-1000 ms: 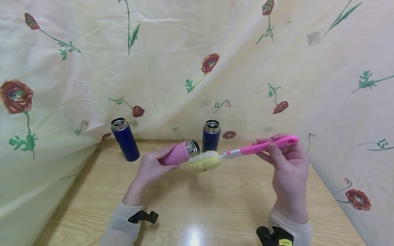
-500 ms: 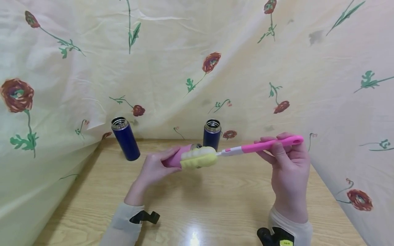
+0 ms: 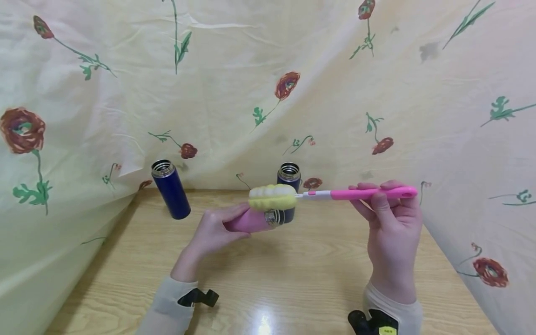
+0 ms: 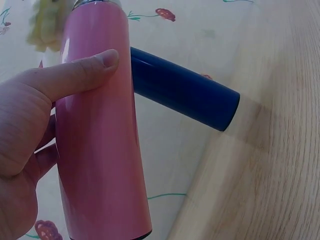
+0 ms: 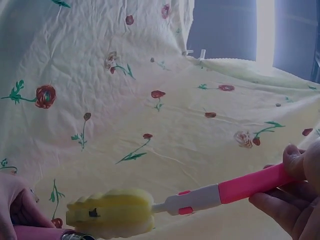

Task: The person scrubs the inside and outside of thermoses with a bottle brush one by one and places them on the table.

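Observation:
My left hand [image 3: 212, 231] grips a pink thermos bottle [image 3: 250, 221], tipped on its side with its bare steel mouth [image 3: 274, 217] facing right. In the left wrist view the thumb lies across the pink bottle [image 4: 100, 130]. Between thumb and fingers, my right hand [image 3: 391, 223] holds a bottle brush by its pink handle [image 3: 356, 193]. The brush's yellow and white sponge head [image 3: 273, 197] lies level just above the pink bottle in the head view, overlapping its upper edge. In the right wrist view the sponge head [image 5: 112, 212] points left, outside the bottle mouth.
One dark blue bottle [image 3: 171, 190] without a lid stands at the back left of the wooden table [image 3: 318, 274]. Another blue bottle [image 3: 289, 179] stands behind the pink one, partly hidden by the brush. A flowered cloth [image 3: 226, 93] hangs along the back and sides.
The brush head has passed across the front of the pink bottle and risen above it, its handle now nearly level. The pink bottle has shifted slightly right and down, its mouth dipping.

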Tool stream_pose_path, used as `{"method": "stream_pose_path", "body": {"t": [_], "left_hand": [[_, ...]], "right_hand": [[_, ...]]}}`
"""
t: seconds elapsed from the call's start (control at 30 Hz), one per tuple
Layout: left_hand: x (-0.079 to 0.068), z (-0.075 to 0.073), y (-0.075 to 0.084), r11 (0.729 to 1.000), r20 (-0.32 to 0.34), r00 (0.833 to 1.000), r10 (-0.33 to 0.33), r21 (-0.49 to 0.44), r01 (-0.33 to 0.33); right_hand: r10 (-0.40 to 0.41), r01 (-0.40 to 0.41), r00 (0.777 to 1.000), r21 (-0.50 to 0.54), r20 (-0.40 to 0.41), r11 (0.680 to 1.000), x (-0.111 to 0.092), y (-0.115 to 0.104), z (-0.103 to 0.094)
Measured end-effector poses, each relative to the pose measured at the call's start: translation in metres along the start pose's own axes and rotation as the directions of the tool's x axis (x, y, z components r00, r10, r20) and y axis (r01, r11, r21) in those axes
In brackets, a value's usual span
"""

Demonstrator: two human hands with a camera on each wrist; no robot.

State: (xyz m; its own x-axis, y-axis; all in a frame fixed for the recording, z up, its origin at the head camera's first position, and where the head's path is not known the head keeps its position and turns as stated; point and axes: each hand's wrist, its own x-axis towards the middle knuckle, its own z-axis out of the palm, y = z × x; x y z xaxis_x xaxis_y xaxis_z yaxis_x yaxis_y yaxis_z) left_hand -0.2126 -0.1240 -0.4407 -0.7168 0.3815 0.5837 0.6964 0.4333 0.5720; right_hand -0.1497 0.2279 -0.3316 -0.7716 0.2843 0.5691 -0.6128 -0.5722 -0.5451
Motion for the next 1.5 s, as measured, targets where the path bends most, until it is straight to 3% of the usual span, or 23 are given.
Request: {"method": "stream_pose_path", "body": {"t": [0.63, 0.93, 1.2, 1.5], "left_hand": [[0.001, -0.004, 0.005, 0.998, -0.030, 0.998, 0.061, 0.007, -0.061], [-0.001, -0.009, 0.001, 0.997, -0.141, 0.988, 0.071, -0.015, -0.074], [0.001, -0.011, 0.001, 0.999, -0.170, 0.985, 0.029, -0.026, -0.034], [0.001, -0.013, 0.001, 1.000, -0.226, 0.974, -0.012, -0.016, 0.009]], "right_hand": [[-0.057, 0.055, 0.998, -0.059, -0.036, 0.997, 0.002, -0.002, -0.003], [-0.050, 0.032, 0.996, -0.211, -0.080, 0.977, 0.001, -0.002, -0.001], [-0.025, -0.007, 0.993, -0.274, -0.114, 0.962, 0.001, -0.004, -0.003], [-0.008, -0.025, 0.995, -0.332, -0.098, 0.943, 0.002, -0.006, -0.002]]}}
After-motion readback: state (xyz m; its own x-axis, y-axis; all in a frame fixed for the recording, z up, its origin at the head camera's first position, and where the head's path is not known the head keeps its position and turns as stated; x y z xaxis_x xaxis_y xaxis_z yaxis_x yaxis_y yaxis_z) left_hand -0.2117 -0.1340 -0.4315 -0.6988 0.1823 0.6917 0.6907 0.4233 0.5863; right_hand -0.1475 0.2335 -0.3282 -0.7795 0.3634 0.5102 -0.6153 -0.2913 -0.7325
